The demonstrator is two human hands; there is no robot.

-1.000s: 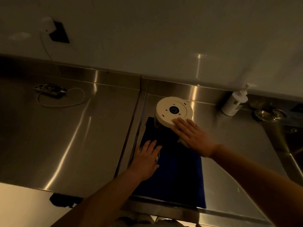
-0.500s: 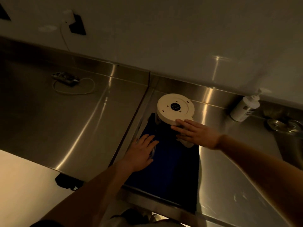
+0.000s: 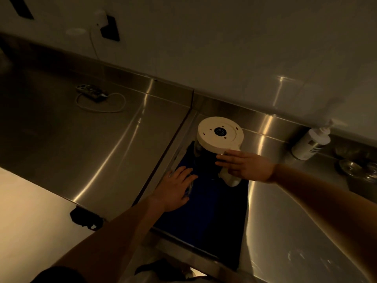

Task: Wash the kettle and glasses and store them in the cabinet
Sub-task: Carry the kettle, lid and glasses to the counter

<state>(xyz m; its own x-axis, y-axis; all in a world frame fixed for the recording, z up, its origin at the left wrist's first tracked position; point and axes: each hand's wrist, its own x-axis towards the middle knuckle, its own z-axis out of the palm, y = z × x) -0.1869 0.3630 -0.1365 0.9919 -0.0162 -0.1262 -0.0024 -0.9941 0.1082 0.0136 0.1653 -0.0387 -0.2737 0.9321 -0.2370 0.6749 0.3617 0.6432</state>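
Hands come first, nearest to us. The left hand (image 3: 175, 188) lies flat with its fingers spread, on top of a glass (image 3: 188, 185) that is hard to see. The glass sits on a dark blue mat (image 3: 212, 211), which looks soft like cloth. The right hand (image 3: 246, 167) has straight fingers, a little apart, resting by the white handle of the kettle (image 3: 220, 133). The kettle stands upside down at the far end of the mat, so we see its round, flat, cream bottom with a black ring in the middle. It looks like smooth plastic.

I think the washing is done and these things are drying. I see only one glass for sure. Putting them in the cabinet is still left, and no cabinet shows here.

The counter (image 3: 102, 139) is shiny metal, smooth and hard, with bright streaks of light. Farther back on the right stands a white pump bottle (image 3: 312, 144). Far left lies a power strip (image 3: 91, 92) with a looped white cord.
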